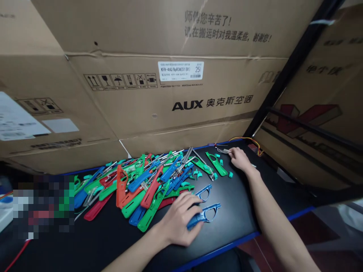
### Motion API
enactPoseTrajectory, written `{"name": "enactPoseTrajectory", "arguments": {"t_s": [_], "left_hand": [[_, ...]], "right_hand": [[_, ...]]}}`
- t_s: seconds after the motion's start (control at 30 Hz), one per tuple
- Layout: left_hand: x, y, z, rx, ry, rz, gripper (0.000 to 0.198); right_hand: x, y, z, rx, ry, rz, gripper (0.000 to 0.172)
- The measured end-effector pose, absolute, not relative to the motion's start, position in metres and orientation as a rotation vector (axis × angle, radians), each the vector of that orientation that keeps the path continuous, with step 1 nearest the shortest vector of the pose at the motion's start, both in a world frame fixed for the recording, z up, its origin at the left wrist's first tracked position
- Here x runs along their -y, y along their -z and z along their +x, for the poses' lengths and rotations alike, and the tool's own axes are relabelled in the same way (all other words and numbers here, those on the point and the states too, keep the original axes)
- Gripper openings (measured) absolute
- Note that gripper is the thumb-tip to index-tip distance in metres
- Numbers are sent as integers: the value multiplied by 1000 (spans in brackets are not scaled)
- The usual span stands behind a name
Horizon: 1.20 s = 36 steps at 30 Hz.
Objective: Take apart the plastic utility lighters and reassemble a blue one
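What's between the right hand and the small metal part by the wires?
Nothing visible: the right hand is at the metal part on the black table. A green handle lies beside it, not between.

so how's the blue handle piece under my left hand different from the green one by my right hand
The blue handle piece is gripped by the left hand; the green handle piece lies loose beside the right hand. The blue one sits near the front edge of the table, the green one far back at the end of the pile. Both are flat plastic pieces.
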<state>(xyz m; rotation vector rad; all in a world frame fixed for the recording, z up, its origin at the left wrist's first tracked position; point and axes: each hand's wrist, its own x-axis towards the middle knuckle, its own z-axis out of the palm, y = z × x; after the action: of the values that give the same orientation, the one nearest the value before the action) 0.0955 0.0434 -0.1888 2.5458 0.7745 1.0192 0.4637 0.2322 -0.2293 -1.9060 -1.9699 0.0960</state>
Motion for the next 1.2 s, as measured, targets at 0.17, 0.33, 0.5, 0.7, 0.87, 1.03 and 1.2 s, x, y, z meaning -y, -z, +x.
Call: {"name": "enactPoseTrajectory", "arguments": {"t_s": [0.17, 0.33, 0.5, 0.7, 0.87, 1.03, 1.2], "left_hand": [[-61, 185, 77, -955, -1004, 2678, 13], [-80, 190, 58, -972, -888, 2898, 16], [-92, 191, 50, -1007, -857, 2967, 20], [-85, 188, 57, -973, -927, 2918, 20], [-70, 185, 68, -806, -857, 2886, 18], [-57, 186, 81, -817, -812, 2846, 16], [-45, 190, 94, -980, -846, 2861, 18]], "right_hand": [[-233, 231, 467, 1906, -64, -1905, 21], [-234, 234, 469, 1906, -53, -1908, 24], [-235, 238, 468, 1936, -54, -1951, 26], [-235, 235, 468, 1945, -52, -1980, 31], [-234, 233, 467, 1959, -75, -1963, 32], [-234, 232, 466, 1947, -97, -1962, 31], [-233, 231, 465, 1944, -115, -1950, 33]]}}
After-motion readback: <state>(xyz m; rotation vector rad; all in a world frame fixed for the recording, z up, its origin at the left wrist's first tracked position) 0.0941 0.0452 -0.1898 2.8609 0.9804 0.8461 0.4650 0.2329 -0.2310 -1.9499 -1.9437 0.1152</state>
